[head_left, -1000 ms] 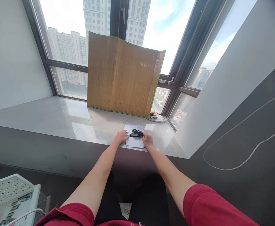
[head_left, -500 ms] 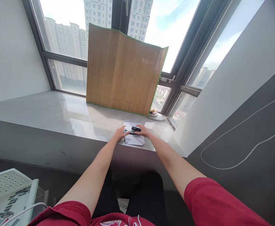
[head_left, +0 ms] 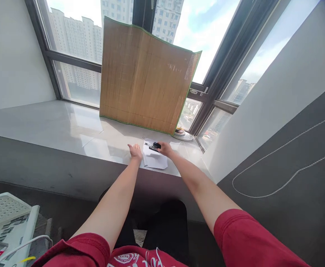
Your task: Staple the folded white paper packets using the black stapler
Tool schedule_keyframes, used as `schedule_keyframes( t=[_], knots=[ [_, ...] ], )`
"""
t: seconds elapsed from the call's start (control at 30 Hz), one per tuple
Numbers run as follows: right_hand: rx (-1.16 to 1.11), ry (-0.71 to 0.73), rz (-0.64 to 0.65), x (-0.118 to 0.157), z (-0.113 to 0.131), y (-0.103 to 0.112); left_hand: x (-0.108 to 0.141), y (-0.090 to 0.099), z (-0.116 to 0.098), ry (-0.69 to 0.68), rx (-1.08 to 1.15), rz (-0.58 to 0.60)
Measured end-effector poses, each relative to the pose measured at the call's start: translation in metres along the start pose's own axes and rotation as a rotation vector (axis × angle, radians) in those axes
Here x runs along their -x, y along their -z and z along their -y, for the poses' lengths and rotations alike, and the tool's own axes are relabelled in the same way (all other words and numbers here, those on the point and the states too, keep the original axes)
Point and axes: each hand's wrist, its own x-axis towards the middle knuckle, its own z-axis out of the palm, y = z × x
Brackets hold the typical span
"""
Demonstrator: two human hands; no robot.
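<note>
A black stapler (head_left: 156,145) is in my right hand (head_left: 166,149), whose fingers wrap round its right end. Its top is lifted away from its base, and a metal strip sticks out on the left. Under the stapler lies a small stack of white paper (head_left: 153,161) on the windowsill. My left hand (head_left: 135,152) rests at the left edge of the paper with its thumb stretched outward and its fingers extended, holding nothing.
The glossy sill (head_left: 76,128) runs below the windows. Against the glass leans a brown bamboo mat (head_left: 142,79) with green edging. Stacked plates (head_left: 183,135) stand by its right corner. At lower left is a white perforated rack (head_left: 5,204); a beaded cord (head_left: 259,196) hangs at right.
My left hand has let go of the stapler and moved left with its fingers opened out. My right hand keeps hold of the stapler. The view has shifted slightly.
</note>
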Motion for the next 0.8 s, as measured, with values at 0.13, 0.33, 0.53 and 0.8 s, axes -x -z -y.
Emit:
schedule_keyframes(
  t=[0.13, 0.33, 0.53, 0.8],
  knots=[
    [0.054, 0.123, -0.198, 0.003, 0.022, -0.003, 0.0, -0.002, -0.001, -0.009, 0.09, -0.007],
    [0.176, 0.386, -0.227, 0.002, 0.053, -0.012, -0.001, -0.005, -0.004, -0.05, -0.047, 0.099],
    [0.352, 0.551, -0.192, 0.003, 0.054, -0.01, -0.001, -0.003, -0.011, -0.109, 0.073, 0.072],
    [0.478, 0.724, -0.148, 0.008, 0.048, -0.012, 0.0, -0.008, -0.009, -0.084, 0.1, 0.125]
  ],
)
